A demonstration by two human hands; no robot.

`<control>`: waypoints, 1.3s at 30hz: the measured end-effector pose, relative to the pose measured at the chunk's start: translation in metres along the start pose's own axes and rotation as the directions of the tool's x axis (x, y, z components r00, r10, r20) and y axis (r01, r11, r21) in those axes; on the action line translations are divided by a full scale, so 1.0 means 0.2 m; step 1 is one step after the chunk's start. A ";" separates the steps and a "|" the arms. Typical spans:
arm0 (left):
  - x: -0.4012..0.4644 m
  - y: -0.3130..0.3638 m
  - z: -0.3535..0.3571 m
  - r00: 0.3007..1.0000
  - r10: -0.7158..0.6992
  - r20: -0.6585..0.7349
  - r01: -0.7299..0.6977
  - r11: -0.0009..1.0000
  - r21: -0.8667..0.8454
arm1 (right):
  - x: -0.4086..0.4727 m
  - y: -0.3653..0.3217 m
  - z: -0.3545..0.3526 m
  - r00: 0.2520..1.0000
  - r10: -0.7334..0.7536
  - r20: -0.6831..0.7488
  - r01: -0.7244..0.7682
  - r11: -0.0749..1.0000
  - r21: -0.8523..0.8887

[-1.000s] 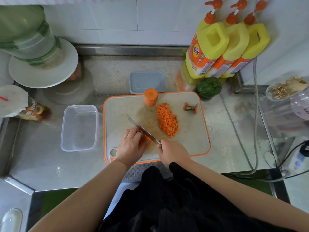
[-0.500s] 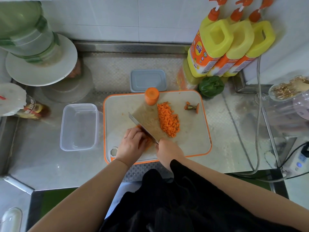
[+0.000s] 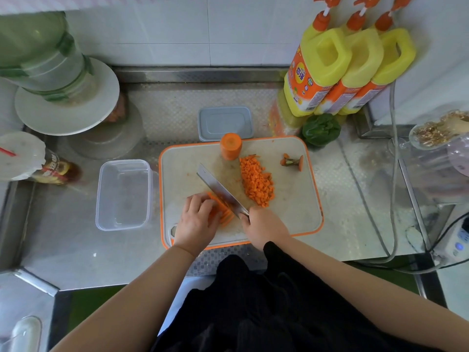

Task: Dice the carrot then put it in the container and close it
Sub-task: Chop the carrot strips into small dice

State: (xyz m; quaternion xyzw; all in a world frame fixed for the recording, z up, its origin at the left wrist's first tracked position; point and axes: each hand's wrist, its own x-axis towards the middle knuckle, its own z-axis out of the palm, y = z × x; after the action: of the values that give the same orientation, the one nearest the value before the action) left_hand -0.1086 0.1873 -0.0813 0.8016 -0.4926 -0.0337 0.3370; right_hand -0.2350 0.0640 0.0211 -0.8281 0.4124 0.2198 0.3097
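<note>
1. Dicing step: left hand fingers curled, pinning carrot strips; right hand wrapped round knife, blade beside left fingertips.
2. Next, likely crosswise cuts; container left of fingers, unfilled.

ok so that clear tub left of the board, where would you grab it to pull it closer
Take the clear tub by the rim of its long right wall, the side facing the cutting board, coming down from above. It stands upright, open and empty, so fingers can probably hook over that rim, and nothing lies between tub and board.
</note>
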 end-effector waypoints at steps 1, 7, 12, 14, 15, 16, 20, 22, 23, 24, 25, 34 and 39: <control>0.00 0.00 0.00 1.000 -0.025 0.006 0.025 1.000 -0.006 | -0.01 0.00 -0.01 1.000 -0.010 -0.002 0.010 1.000 -0.013; 0.02 -0.01 0.00 0.994 -0.065 0.084 0.068 0.997 -0.038 | -0.07 -0.02 -0.01 0.999 -0.045 0.020 0.047 0.996 -0.070; 0.02 -0.02 0.01 0.997 -0.045 0.070 0.049 0.997 -0.054 | -0.05 -0.04 -0.01 0.999 -0.019 0.030 0.022 0.995 -0.099; 0.02 -0.02 0.02 0.998 -0.043 0.055 0.047 0.997 -0.063 | -0.04 -0.06 -0.01 0.999 0.004 0.039 0.001 0.992 -0.124; 0.02 -0.02 0.02 0.998 -0.045 0.049 0.048 0.997 -0.066 | -0.03 -0.07 -0.01 0.999 0.013 0.040 -0.007 0.991 -0.136; 0.02 -0.02 0.02 0.998 -0.046 0.041 0.049 0.996 -0.069 | -0.02 -0.07 -0.01 0.999 0.019 0.040 -0.013 0.990 -0.143; 0.02 -0.02 0.03 1.000 -0.027 0.006 0.028 0.996 -0.079 | 0.01 -0.07 0.01 0.998 0.026 0.052 -0.018 0.990 -0.137; 0.02 -0.03 0.03 1.000 -0.018 0.000 0.018 0.997 -0.077 | 0.02 -0.05 0.03 0.998 0.031 0.055 -0.024 0.992 -0.122; 0.02 -0.03 0.03 1.000 -0.018 0.003 0.018 0.997 -0.073 | 0.03 -0.05 0.05 0.998 0.034 0.059 -0.027 0.993 -0.113; 0.02 -0.04 0.03 1.000 -0.013 0.005 0.014 0.998 -0.068 | 0.03 -0.04 0.06 0.997 0.035 0.063 -0.028 0.994 -0.105; 0.01 -0.03 0.04 1.000 -0.006 0.003 0.006 0.998 -0.065 | 0.03 -0.03 0.08 0.997 0.034 0.065 -0.027 0.995 -0.099; 0.00 -0.02 0.00 0.998 -0.023 0.056 0.026 0.999 -0.047 | 0.08 0.01 0.00 0.997 0.041 0.065 -0.043 0.999 0.030; -0.02 -0.04 -0.03 0.997 -0.068 0.045 0.068 0.998 -0.008 | 0.00 -0.02 -0.01 1.000 0.007 0.015 -0.006 1.000 -0.030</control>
State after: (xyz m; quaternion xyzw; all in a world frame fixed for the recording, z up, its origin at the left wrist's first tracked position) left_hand -0.1023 0.1959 -0.0819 0.8154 -0.4723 -0.0653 0.3284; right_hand -0.2321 0.0637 0.0242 -0.8296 0.4093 0.2332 0.2996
